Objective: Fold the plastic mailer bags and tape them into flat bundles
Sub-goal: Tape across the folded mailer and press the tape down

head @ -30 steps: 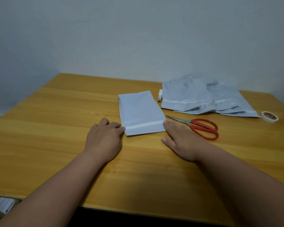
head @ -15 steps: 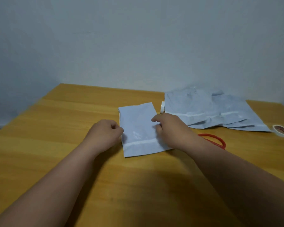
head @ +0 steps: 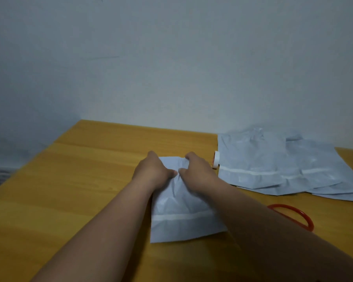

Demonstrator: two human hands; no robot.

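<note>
A pale grey plastic mailer bag [head: 179, 218] lies flat on the wooden table [head: 73, 190], its white adhesive strip near the front edge. My left hand [head: 153, 171] and my right hand [head: 196, 171] sit side by side at the bag's far end, fingers curled over that edge and pinching the wrinkled plastic between them. A loose pile of several more grey mailer bags [head: 277, 165] lies to the right. A white tape roll [head: 216, 159] stands on edge at the pile's left side.
Red-handled scissors [head: 289, 214] lie right of my right forearm, mostly hidden by it. A plain grey wall stands behind the table. The table's left edge runs diagonally at the left of the view.
Both hands moved from the bag's near corners up to its far end and took hold of it. The view tilted upward, and the second tape roll at the far right left the frame.
</note>
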